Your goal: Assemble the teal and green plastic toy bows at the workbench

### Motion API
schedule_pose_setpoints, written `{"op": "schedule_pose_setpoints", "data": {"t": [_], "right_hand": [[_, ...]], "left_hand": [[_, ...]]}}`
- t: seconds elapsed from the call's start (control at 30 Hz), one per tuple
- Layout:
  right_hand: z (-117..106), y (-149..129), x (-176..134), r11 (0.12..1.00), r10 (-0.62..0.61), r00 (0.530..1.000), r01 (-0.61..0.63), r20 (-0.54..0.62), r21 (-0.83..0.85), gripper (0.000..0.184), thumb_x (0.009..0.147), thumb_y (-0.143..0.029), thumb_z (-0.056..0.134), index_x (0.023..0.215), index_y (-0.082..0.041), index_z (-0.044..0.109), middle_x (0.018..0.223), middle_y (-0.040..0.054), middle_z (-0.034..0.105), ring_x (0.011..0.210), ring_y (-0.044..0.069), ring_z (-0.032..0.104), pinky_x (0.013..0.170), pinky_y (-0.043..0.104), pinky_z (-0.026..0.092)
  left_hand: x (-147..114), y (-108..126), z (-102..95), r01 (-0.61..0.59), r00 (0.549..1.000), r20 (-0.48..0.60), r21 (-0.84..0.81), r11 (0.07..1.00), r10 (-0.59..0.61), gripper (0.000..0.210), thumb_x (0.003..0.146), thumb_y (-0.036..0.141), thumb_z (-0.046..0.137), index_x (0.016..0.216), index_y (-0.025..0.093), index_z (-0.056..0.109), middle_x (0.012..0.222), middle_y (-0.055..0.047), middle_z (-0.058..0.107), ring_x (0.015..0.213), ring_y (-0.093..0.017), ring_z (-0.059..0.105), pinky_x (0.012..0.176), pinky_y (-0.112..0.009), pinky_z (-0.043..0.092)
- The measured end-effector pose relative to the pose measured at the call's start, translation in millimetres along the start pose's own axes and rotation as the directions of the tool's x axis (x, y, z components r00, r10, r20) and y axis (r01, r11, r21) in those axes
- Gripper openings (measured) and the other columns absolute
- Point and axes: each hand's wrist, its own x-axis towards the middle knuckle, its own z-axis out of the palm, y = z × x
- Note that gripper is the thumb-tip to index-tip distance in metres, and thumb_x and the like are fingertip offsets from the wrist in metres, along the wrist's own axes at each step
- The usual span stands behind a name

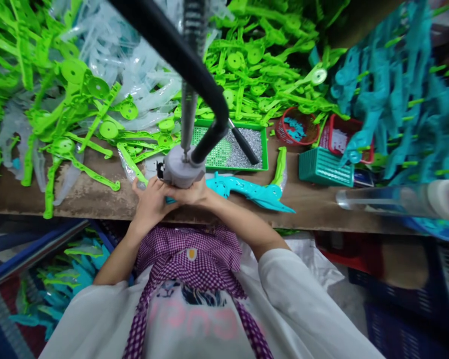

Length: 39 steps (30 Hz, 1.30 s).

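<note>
A power screwdriver (183, 168) with a pale top hangs in front of me from a metal coil, with a thick black hose running into it. My right hand (195, 193) is closed round its body just under the top, which covers most of the fingers. Close beside it, my left hand (149, 200) is bent over a blue plastic part; a bit of blue shows between the hands. Its fingertips are partly hidden. A long blue plastic piece (247, 192) lies to the right, beyond my right wrist. A green and clear piece (130, 162) lies by my left fingers.
Behind the hands, a green tray (265, 149) holds small metal screws and a black-handled tool (245, 145). Heaps of green parts (262, 55) and clear parts (134, 65) fill the back. Baskets, including a red one (284, 137), and blue parts (374, 99) stand right.
</note>
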Motion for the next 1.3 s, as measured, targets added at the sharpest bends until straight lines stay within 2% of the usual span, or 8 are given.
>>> {"op": "schedule_pose_setpoints", "data": {"t": [0.07,0.13,0.23,0.3,0.4,0.57,0.97,1.3], "right_hand": [[-9.4,-6.8,-1.1,0.992,0.002,0.996,0.009,-0.088,0.124,0.042,0.069,-0.059,0.073,0.076,-0.021,0.058,0.067,-0.0003,0.058,0.065,0.015,0.060,0.064,0.034,0.057],[-28.1,-13.0,-0.6,0.963,-0.029,0.967,0.095,-0.252,0.251,0.044,0.072,-0.065,0.066,0.081,-0.022,0.058,0.061,-0.0034,0.056,0.056,0.013,0.059,0.056,0.032,0.055],[-66.3,-10.1,6.3,0.936,-0.111,0.829,0.272,-0.548,0.223,0.047,0.075,-0.069,0.061,0.089,-0.025,0.059,0.056,-0.0070,0.054,0.050,0.012,0.060,0.052,0.028,0.052],[-88.2,2.9,13.4,0.967,-0.120,0.777,0.233,-0.618,0.104,0.045,0.076,-0.068,0.060,0.086,-0.024,0.060,0.054,-0.0072,0.053,0.049,0.011,0.059,0.052,0.026,0.050],[-104.2,28.8,21.5,0.992,-0.098,0.778,0.124,-0.621,-0.002,0.049,0.079,-0.071,0.053,0.081,-0.023,0.061,0.054,-0.0067,0.050,0.048,0.010,0.056,0.051,0.026,0.048],[-105.2,48.5,22.7,0.993,-0.111,0.783,0.118,-0.612,-0.030,0.055,0.082,-0.075,0.045,0.084,-0.023,0.061,0.053,-0.0068,0.044,0.048,0.010,0.055,0.052,0.026,0.047],[-105.1,57.9,20.6,0.993,-0.102,0.793,0.115,-0.601,-0.017,0.052,0.082,-0.073,0.046,0.083,-0.023,0.060,0.061,-0.0055,0.048,0.050,0.008,0.055,0.056,0.026,0.051],[-103.2,56.8,19.6,0.994,-0.105,0.805,0.110,-0.584,-0.027,0.053,0.082,-0.074,0.045,0.082,-0.023,0.060,0.055,-0.0068,0.045,0.050,0.009,0.055,0.056,0.026,0.050]], "left_hand": [[-1.1,-1.9,-0.2,0.011,1.000,-0.017,0.065,0.998,-0.010,0.047,0.083,0.053,0.065,0.120,0.024,0.062,0.126,-0.014,0.063,0.129,-0.039,0.047,0.113,-0.069,0.007],[-3.2,-4.7,-2.3,0.009,1.000,-0.017,0.101,0.995,-0.007,0.049,0.082,0.053,0.067,0.122,0.026,0.062,0.127,-0.013,0.064,0.131,-0.040,0.046,0.113,-0.070,0.004],[-4.8,-6.4,-7.5,-0.020,0.999,-0.022,0.143,0.990,0.023,0.059,0.082,0.054,0.068,0.130,0.023,0.057,0.132,-0.015,0.061,0.134,-0.040,0.043,0.113,-0.069,0.000],[-1.5,-4.0,-9.7,-0.057,0.998,-0.024,0.163,0.985,0.062,0.066,0.082,0.056,0.066,0.135,0.020,0.052,0.136,-0.018,0.057,0.134,-0.039,0.043,0.112,-0.068,0.000],[10.9,3.2,-8.3,-0.144,0.990,0.016,0.153,0.978,0.143,0.055,0.086,0.053,0.063,0.130,0.021,0.056,0.129,-0.016,0.062,0.126,-0.036,0.050,0.112,-0.065,0.006],[28.3,8.0,-2.1,-0.164,0.986,0.046,0.133,0.977,0.159,0.031,0.089,0.045,0.060,0.111,0.024,0.067,0.108,-0.009,0.070,0.110,-0.033,0.058,0.107,-0.062,0.017],[27.0,7.5,-0.1,-0.157,0.987,-0.007,0.128,0.979,0.159,0.030,0.087,0.045,0.062,0.110,0.025,0.068,0.108,-0.009,0.070,0.116,-0.035,0.055,0.109,-0.066,0.010],[27.0,8.6,-1.0,-0.150,0.989,0.001,0.096,0.984,0.151,0.031,0.087,0.045,0.062,0.110,0.025,0.067,0.111,-0.009,0.070,0.126,-0.037,0.049,0.110,-0.070,0.006]]}}
